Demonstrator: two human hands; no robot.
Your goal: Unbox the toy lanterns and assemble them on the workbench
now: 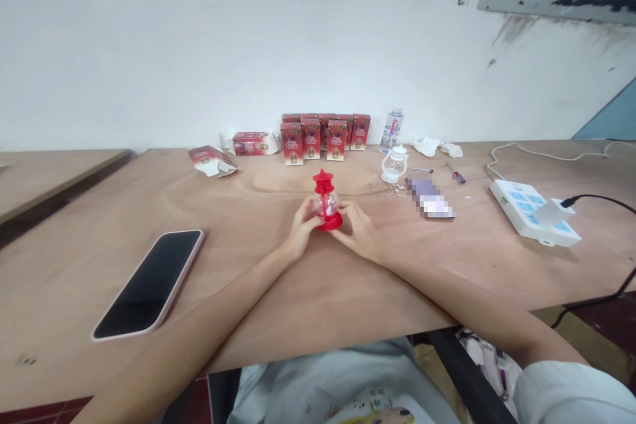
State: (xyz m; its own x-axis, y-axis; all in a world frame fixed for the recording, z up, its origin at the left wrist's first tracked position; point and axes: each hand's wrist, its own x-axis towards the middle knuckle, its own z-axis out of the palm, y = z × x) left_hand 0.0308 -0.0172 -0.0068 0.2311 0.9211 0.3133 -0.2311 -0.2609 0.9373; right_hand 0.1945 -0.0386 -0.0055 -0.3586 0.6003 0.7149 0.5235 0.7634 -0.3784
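Note:
A small red toy lantern (325, 201) with a clear globe stands upright on the wooden table (278, 291), in the middle of the view. My left hand (301, 227) grips its left side at the globe, fingers curled around it. My right hand (358, 230) holds its base from the right, fingers closed on it. A white lantern (394, 165) of the same kind stands a little further back and to the right, untouched.
Several red boxes (322, 134) line the wall, with two more lying opened (211, 159) to their left. A phone (152, 281) lies face up at the left. A water bottle (392, 129), small metal parts (392, 189), a screwdriver (456, 174) and a white power strip (532, 211) sit to the right.

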